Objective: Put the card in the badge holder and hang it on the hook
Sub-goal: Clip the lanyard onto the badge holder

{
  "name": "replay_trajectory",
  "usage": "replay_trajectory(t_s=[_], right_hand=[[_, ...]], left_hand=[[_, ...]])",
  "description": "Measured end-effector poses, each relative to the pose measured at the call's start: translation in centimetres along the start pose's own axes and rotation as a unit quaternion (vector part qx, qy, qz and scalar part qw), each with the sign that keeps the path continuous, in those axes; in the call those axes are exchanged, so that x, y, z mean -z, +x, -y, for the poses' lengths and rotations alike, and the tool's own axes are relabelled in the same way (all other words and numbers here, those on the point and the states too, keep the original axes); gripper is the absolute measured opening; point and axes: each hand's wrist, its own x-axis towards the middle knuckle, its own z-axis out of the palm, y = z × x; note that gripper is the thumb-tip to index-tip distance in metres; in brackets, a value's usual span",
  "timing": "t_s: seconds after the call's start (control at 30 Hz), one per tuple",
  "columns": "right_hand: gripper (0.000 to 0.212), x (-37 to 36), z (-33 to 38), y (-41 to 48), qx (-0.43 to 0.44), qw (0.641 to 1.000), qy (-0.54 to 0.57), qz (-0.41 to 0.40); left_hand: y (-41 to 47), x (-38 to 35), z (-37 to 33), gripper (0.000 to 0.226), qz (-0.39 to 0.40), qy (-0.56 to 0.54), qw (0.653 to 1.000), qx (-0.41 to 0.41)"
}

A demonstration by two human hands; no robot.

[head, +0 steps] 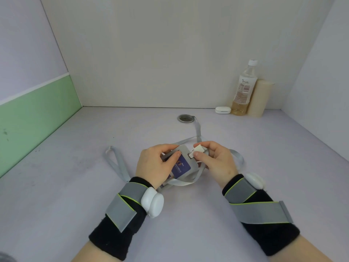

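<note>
A grey badge holder point(186, 151) is held just above the desk in the middle of the view, with a dark blue card point(181, 166) showing through its front. My left hand point(154, 165) grips the holder's left side, thumb on its face. My right hand point(215, 159) pinches the white clip tab point(198, 149) at the holder's top edge between thumb and forefinger. The grey lanyard point(118, 163) loops out to the left, under my hands, and back toward the rear of the desk. No hook is in view.
A round grey cable grommet point(186, 118) sits in the desk behind my hands. At the back right stand a plastic bottle point(243, 89), a cream cylinder point(259, 98) and a small white case point(222, 110). Walls close in the desk on three sides.
</note>
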Motion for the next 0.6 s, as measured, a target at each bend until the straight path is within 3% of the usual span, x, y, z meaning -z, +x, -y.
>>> replay_trajectory(t_s=[0.33, 0.5, 0.6], right_hand=[[0.021, 0.0, -0.56, 0.22, 0.028, 0.998, -0.048, 0.005], [0.013, 0.07, -0.43, 0.3, 0.004, 1.0, 0.004, -0.015], [0.025, -0.03, -0.49, 0.15, -0.018, 0.999, 0.024, 0.018]], left_hand=[[-0.13, -0.06, -0.18, 0.021, 0.011, -0.007, 1.0, 0.003], [-0.06, -0.06, -0.14, 0.019, -0.001, -0.024, 1.0, 0.007], [-0.01, -0.12, 0.05, 0.017, -0.011, -0.065, 0.998, 0.021]])
